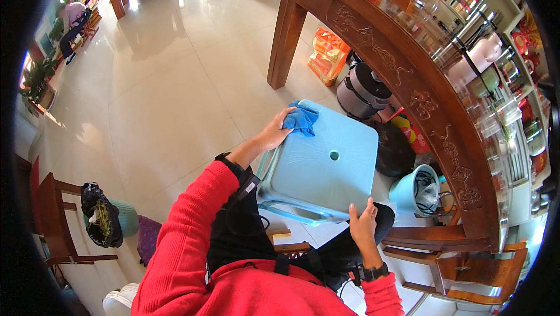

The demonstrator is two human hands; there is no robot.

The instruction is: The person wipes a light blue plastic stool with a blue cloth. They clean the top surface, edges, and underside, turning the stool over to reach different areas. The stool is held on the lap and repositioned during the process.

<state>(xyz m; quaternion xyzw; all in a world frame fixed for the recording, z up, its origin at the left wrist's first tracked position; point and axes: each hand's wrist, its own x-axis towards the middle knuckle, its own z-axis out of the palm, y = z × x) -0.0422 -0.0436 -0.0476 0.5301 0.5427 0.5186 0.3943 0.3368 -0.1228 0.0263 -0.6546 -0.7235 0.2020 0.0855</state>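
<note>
A light blue plastic stool (321, 163) stands before my knees, its square seat facing up with a small round hole near the middle. My left hand (277, 130) grips a bunched blue cloth (302, 120) against the seat's far left corner. At the near right corner, my right hand (364, 224) holds the stool's edge, thumb on top and the other fingers partly hidden at the side. Much of the stool's legs is out of sight beneath the seat.
A carved wooden table (385, 62) rises on the right. Below it are an electric pressure cooker (364, 90), an orange bag (328, 55) and a blue bucket (413, 187). A lined trash bin (122, 217) stands at left. A person (76, 20) sits far off.
</note>
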